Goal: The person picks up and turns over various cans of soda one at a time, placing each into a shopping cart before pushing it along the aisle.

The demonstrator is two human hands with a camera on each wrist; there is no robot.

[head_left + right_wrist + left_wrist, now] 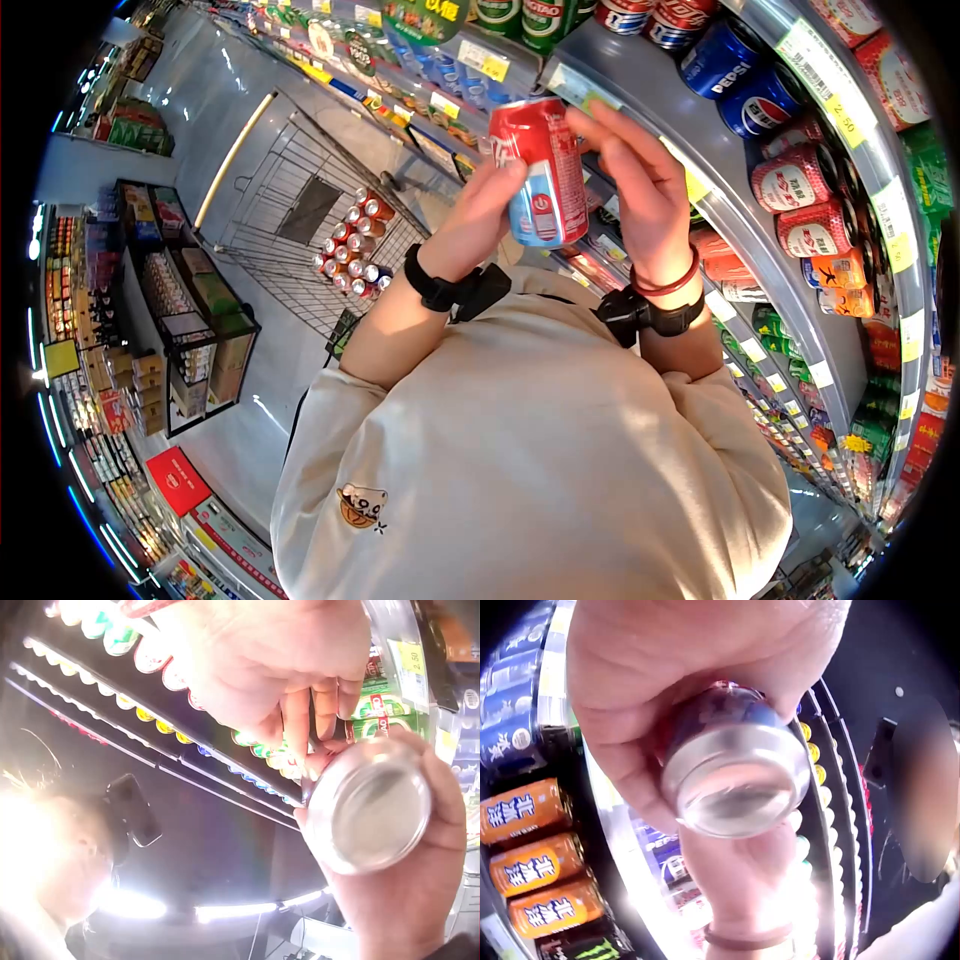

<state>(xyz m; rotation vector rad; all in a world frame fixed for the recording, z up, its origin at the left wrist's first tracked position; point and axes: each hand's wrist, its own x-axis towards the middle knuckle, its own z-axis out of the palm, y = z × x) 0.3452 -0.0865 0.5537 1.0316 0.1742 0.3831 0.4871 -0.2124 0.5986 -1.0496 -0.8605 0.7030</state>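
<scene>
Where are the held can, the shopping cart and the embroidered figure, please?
Held can (551, 180), head view: its printed side.
Shopping cart (236, 159), head view: its handle.
Embroidered figure (361, 508), head view: its middle.

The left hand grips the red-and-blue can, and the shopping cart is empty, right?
Not quite: the shopping cart isn't empty. The head view shows a cluster of cans in it. The left hand does grip the red-and-blue can.

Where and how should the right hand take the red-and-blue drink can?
Grip the red-and-blue drink can round its side wall, coming from the person's right. It's a straight cylinder, so curled fingers with an opposing thumb should suit it. The left hand wraps the other side; the wall facing the right hand is mostly bare.
</scene>
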